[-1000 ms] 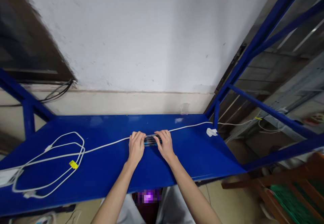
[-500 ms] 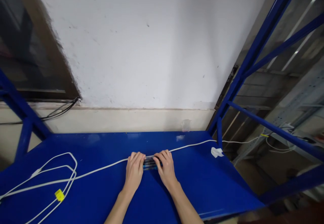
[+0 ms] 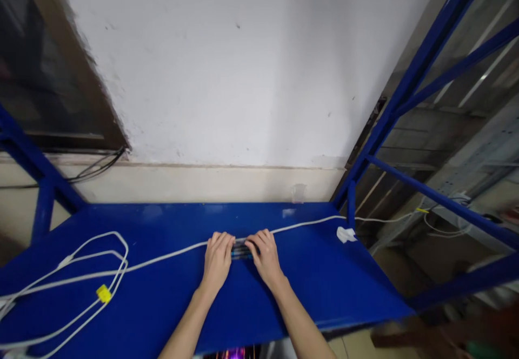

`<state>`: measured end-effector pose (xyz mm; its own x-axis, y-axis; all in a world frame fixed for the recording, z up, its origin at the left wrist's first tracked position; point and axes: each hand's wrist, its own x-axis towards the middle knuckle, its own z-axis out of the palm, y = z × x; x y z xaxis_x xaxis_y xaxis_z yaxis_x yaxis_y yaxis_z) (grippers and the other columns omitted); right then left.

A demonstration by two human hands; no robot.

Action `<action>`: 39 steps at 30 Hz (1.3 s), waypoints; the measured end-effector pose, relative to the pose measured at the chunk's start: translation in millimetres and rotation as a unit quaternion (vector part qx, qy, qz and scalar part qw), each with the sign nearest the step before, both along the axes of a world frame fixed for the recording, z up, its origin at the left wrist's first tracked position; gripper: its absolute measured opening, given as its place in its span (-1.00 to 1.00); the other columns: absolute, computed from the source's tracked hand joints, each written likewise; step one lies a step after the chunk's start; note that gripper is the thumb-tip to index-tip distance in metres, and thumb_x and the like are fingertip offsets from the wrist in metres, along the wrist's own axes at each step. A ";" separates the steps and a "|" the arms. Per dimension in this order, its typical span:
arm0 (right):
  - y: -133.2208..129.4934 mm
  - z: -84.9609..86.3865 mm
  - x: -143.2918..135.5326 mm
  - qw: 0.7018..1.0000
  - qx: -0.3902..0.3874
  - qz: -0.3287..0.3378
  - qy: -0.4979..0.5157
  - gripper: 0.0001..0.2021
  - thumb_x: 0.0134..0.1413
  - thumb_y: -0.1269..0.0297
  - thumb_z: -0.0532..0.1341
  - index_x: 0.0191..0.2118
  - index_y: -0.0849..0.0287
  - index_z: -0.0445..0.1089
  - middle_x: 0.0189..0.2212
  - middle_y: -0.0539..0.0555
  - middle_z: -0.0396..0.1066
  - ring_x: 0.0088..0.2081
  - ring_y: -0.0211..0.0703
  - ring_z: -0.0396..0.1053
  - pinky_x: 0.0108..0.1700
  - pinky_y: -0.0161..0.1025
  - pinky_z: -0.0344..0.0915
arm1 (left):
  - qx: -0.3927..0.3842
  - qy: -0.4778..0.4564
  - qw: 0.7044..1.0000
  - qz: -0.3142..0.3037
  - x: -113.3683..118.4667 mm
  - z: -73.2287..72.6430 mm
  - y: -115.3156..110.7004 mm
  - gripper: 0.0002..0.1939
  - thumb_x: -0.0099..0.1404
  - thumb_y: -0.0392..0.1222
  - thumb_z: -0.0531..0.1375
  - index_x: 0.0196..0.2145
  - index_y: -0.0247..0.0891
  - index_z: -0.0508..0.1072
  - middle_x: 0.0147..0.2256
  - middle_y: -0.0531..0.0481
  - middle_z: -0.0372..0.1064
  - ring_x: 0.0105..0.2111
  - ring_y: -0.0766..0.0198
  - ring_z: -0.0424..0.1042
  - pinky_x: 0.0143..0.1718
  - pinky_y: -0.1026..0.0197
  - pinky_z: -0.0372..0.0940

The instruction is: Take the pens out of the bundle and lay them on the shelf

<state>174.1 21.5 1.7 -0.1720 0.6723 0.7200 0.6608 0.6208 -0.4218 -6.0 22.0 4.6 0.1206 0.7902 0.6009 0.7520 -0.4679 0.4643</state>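
Note:
Several slim dark pens (image 3: 242,251) with blue parts lie side by side on the blue shelf surface, close to the white cable. My left hand (image 3: 218,256) has its fingers curled round their left ends. On the opposite side my right hand (image 3: 261,254) grips the right ends, its thumb bent inward over them. Both sets of fingers hide the ends of the pens. Just behind the hands runs the white cable (image 3: 170,254), crossing the blue surface (image 3: 170,305) from side to side.
Loops of white cable with a yellow tag (image 3: 104,293) lie at the left. A crumpled white tissue (image 3: 346,234) rests near the right post. Blue frame bars (image 3: 399,99) rise on both sides, and a white wall (image 3: 211,78) stands behind. A lit screen (image 3: 235,353) shows at the bottom edge.
The view has tilted down slightly, so the shelf appears higher and its front edge and a lit screen now show. Both hands keep their hold on the pens.

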 end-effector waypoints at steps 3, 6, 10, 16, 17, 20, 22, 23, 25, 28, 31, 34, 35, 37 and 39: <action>1.2 -1.0 1.8 1.000 -0.012 0.000 -0.017 -0.79 0.45 0.22 0.15 -0.16 0.10 0.53 -0.32 0.09 0.49 -0.23 -0.04 0.34 -0.14 -0.11 0.27 | -0.015 0.020 1.000 0.001 0.7 2.6 -1.4 -0.59 0.59 -0.12 -0.09 -0.34 -0.19 0.43 -0.33 -0.06 0.45 -0.22 0.08 0.32 -0.17 0.08 0.16; 1.6 -1.7 3.1 0.999 -0.032 0.000 -0.011 -0.79 0.45 0.20 0.15 -0.15 0.10 0.53 -0.28 0.11 0.50 -0.19 -0.03 0.34 -0.10 -0.10 0.27 | -0.030 0.031 0.999 0.003 1.4 3.6 -2.3 -0.59 0.60 -0.11 -0.09 -0.32 -0.20 0.44 -0.31 -0.06 0.44 -0.20 0.08 0.30 -0.15 0.07 0.15; 1.0 -1.8 3.7 0.999 -0.045 0.011 -0.011 -0.81 0.44 0.23 0.16 -0.15 0.10 0.51 -0.25 0.12 0.49 -0.17 -0.01 0.33 -0.08 -0.08 0.26 | -0.035 0.028 0.999 0.009 2.3 4.5 -3.9 -0.61 0.60 -0.10 -0.07 -0.30 -0.20 0.46 -0.31 -0.06 0.46 -0.18 0.07 0.30 -0.13 0.06 0.13; -2.2 -0.9 5.2 0.999 -0.051 -0.007 0.002 -0.75 0.47 0.30 0.07 -0.03 0.12 0.51 -0.17 0.17 0.42 -0.12 0.01 0.32 -0.05 -0.08 0.29 | -0.023 0.032 0.998 -0.039 4.6 6.1 -7.7 -0.77 0.52 -0.02 0.13 -0.06 -0.15 0.52 -0.15 -0.10 0.49 -0.08 0.05 0.33 -0.04 0.04 0.17; -3.0 -0.4 5.3 0.999 -0.049 -0.009 -0.005 -0.73 0.47 0.32 0.06 0.00 0.12 0.51 -0.16 0.18 0.40 -0.11 0.01 0.31 -0.05 -0.08 0.29 | -0.018 0.038 0.998 -0.043 4.7 5.5 -7.8 -0.76 0.51 -0.02 0.14 -0.03 -0.14 0.52 -0.14 -0.10 0.48 -0.07 0.04 0.33 -0.04 0.03 0.17; -5.1 1.7 4.5 0.998 -0.052 0.000 -0.043 -0.72 0.47 0.31 0.06 0.02 0.12 0.52 -0.16 0.18 0.41 -0.11 0.01 0.29 -0.05 -0.07 0.26 | -0.007 0.044 0.998 -0.035 4.0 2.7 -7.2 -0.77 0.52 -0.05 0.12 -0.08 -0.14 0.55 -0.16 -0.12 0.47 -0.07 0.04 0.33 -0.05 0.02 0.17; -5.7 2.8 3.7 0.997 -0.061 0.011 -0.055 -0.73 0.48 0.27 0.06 -0.01 0.12 0.52 -0.18 0.16 0.44 -0.11 0.01 0.29 -0.03 -0.07 0.25 | -0.008 0.055 0.998 -0.029 3.5 1.1 -6.7 -0.77 0.52 -0.09 0.12 -0.13 -0.15 0.57 -0.17 -0.12 0.47 -0.09 0.03 0.32 -0.07 0.01 0.17; -5.8 3.0 3.4 0.996 -0.065 0.013 -0.055 -0.72 0.49 0.26 0.06 -0.04 0.12 0.53 -0.21 0.15 0.46 -0.12 0.01 0.29 -0.03 -0.06 0.24 | -0.012 0.067 0.997 -0.028 3.5 0.6 -6.7 -0.77 0.52 -0.11 0.11 -0.13 -0.15 0.57 -0.18 -0.12 0.47 -0.09 0.03 0.32 -0.07 0.00 0.17; -5.3 2.3 3.1 0.997 -0.067 0.011 -0.047 -0.71 0.50 0.24 0.06 -0.10 0.12 0.54 -0.25 0.13 0.49 -0.13 0.00 0.29 -0.03 -0.05 0.23 | -0.017 0.096 0.995 -0.031 3.8 0.3 -6.8 -0.75 0.53 -0.13 0.09 -0.12 -0.15 0.58 -0.18 -0.14 0.47 -0.10 0.01 0.31 -0.08 -0.01 0.16; -4.5 0.2 3.2 0.998 -0.061 0.007 -0.023 -0.73 0.48 0.27 0.08 -0.13 0.11 0.55 -0.24 0.12 0.53 -0.13 0.01 0.30 -0.03 -0.04 0.24 | -0.016 0.123 0.991 -0.044 4.8 0.9 -7.6 -0.72 0.54 -0.14 0.06 -0.06 -0.17 0.57 -0.19 -0.15 0.48 -0.11 0.00 0.32 -0.09 -0.02 0.16; -4.5 -0.3 3.0 0.998 -0.054 0.011 -0.004 -0.77 0.46 0.30 0.12 -0.09 0.08 0.55 -0.17 0.12 0.54 -0.06 0.02 0.32 0.03 -0.01 0.25 | -0.008 0.121 0.991 -0.053 5.0 1.2 -8.1 -0.71 0.54 -0.17 0.04 0.00 -0.17 0.55 -0.20 -0.15 0.51 -0.13 -0.01 0.33 -0.10 -0.02 0.15; -4.7 0.6 2.7 0.999 -0.050 0.008 -0.012 -0.80 0.44 0.23 0.17 -0.01 0.08 0.54 -0.12 0.14 0.54 -0.02 0.05 0.31 0.04 0.00 0.24 | -0.004 0.113 0.992 -0.051 4.3 0.9 -7.9 -0.70 0.54 -0.23 0.02 0.03 -0.16 0.53 -0.21 -0.13 0.53 -0.13 -0.01 0.34 -0.10 -0.02 0.14; -4.7 0.8 2.7 0.998 -0.051 0.006 -0.020 -0.79 0.45 0.22 0.16 -0.01 0.09 0.54 -0.13 0.13 0.55 -0.03 0.05 0.31 0.03 -0.01 0.24 | -0.003 0.113 0.993 -0.047 4.2 0.8 -7.8 -0.70 0.53 -0.25 0.02 0.01 -0.16 0.53 -0.21 -0.13 0.53 -0.12 -0.02 0.34 -0.10 -0.02 0.14; -4.8 0.6 2.7 0.998 -0.055 0.001 -0.035 -0.77 0.47 0.22 0.13 -0.05 0.09 0.55 -0.20 0.12 0.55 -0.09 0.04 0.32 -0.01 -0.02 0.23 | -0.005 0.119 0.992 -0.039 4.4 0.9 -7.5 -0.72 0.52 -0.27 0.02 -0.06 -0.18 0.53 -0.20 -0.14 0.52 -0.10 -0.02 0.34 -0.10 -0.02 0.14; -5.1 -0.1 2.6 0.997 -0.061 -0.003 -0.046 -0.76 0.47 0.27 0.12 -0.10 0.09 0.56 -0.23 0.12 0.54 -0.11 0.03 0.32 -0.03 -0.03 0.22 | -0.007 0.131 0.991 -0.036 4.9 1.2 -7.1 -0.73 0.51 -0.29 0.02 -0.14 -0.20 0.53 -0.22 -0.14 0.50 -0.12 -0.02 0.34 -0.12 -0.01 0.14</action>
